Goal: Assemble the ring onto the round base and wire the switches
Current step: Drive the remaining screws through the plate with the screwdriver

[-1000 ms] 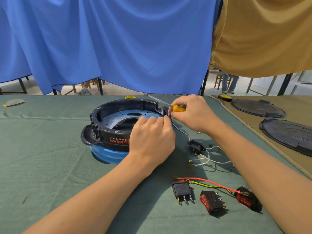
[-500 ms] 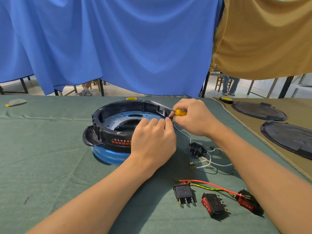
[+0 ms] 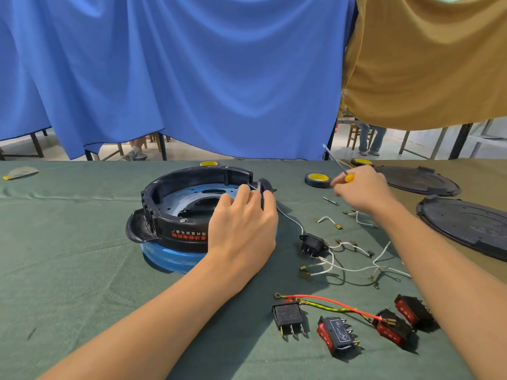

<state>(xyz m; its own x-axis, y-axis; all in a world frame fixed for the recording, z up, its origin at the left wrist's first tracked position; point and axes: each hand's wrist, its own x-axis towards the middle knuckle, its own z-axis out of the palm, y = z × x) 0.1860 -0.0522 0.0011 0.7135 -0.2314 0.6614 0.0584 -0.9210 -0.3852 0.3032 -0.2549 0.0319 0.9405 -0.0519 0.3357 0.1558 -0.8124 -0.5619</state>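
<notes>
A black plastic ring (image 3: 175, 223) with red lettering sits on the blue round base (image 3: 164, 256) in the middle of the green table. My left hand (image 3: 242, 223) grips the ring's right rim near its handle tab. My right hand (image 3: 362, 192) holds a yellow-handled screwdriver (image 3: 338, 164), shaft pointing up and left, off to the right of the ring. A white wire runs from the ring to a black socket (image 3: 312, 244). Several rocker switches (image 3: 338, 337) lie at the front right, with a red and a green-yellow wire (image 3: 329, 303) beside them.
Loose white wires (image 3: 348, 267) with brass terminals spread right of the socket. A black tape roll (image 3: 317, 179) and a small bit (image 3: 329, 200) lie behind them. Two black round lids (image 3: 463, 223) rest on the brown cloth at right. Blue and tan curtains hang behind.
My right hand has pulled the screwdriver away from the ring's rim, out to the right and up. My left hand stays on the ring. More wires and a switch show now.
</notes>
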